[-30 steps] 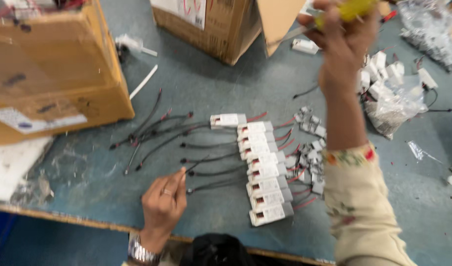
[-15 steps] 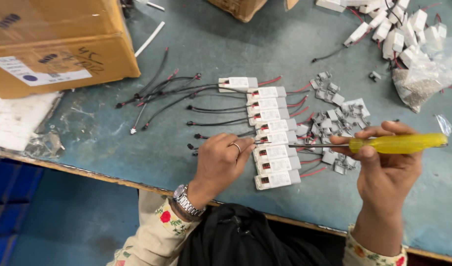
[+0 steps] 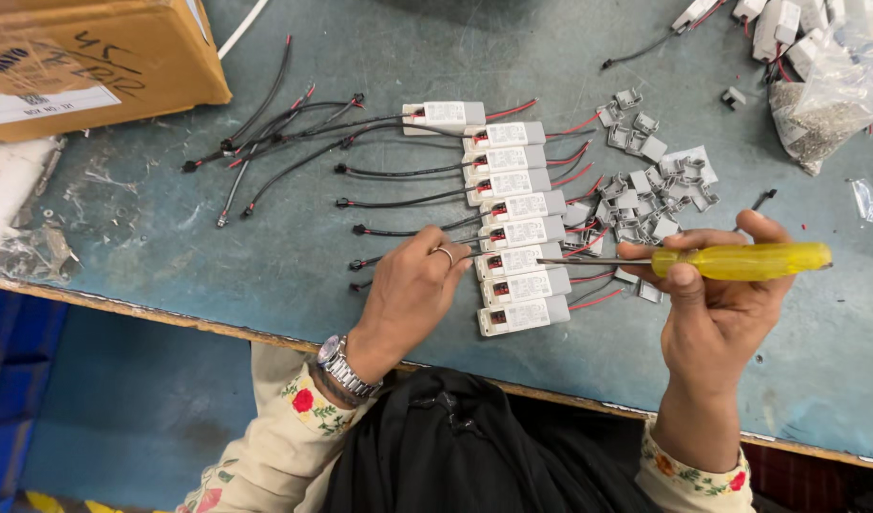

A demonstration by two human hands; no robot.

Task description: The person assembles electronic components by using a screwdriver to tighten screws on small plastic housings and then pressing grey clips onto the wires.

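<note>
Nearest, at the front edge of the blue-green table [image 3: 265, 247]: left hand [image 3: 412, 290] with a wristwatch [image 3: 341, 366] and a ring [image 3: 444, 253], knuckles up, fingertips curled down at the left ends of the lower white modules where the black leads come out; impossible to tell whether pinching a lead or only pressing on it. On the other side, right hand [image 3: 712, 313] closed around a yellow-handled screwdriver [image 3: 740, 261], held level above the table, blade pointing left with the tip just at the right end of one module [image 3: 512, 261], third from the near end of the row. Between the hands, a staggered row of white modules [image 3: 517, 228], side by side and touching, each with a black lead to the left and a red wire to the right. Judging by the tip's place, somewhere partway along that row, two modules nearer and the larger share beyond; no visible mark telling worked pieces from unworked. Just right of the row, a loose pile of small grey clips [image 3: 645, 190], apparently none yet used up. Farther left, black leads [image 3: 294, 142] fanned across the table toward a cardboard box [image 3: 94, 57]. Farthest right, a clear plastic bag [image 3: 835, 95] and a heap of more white modules [image 3: 778, 24], seemingly not yet laid out
</note>
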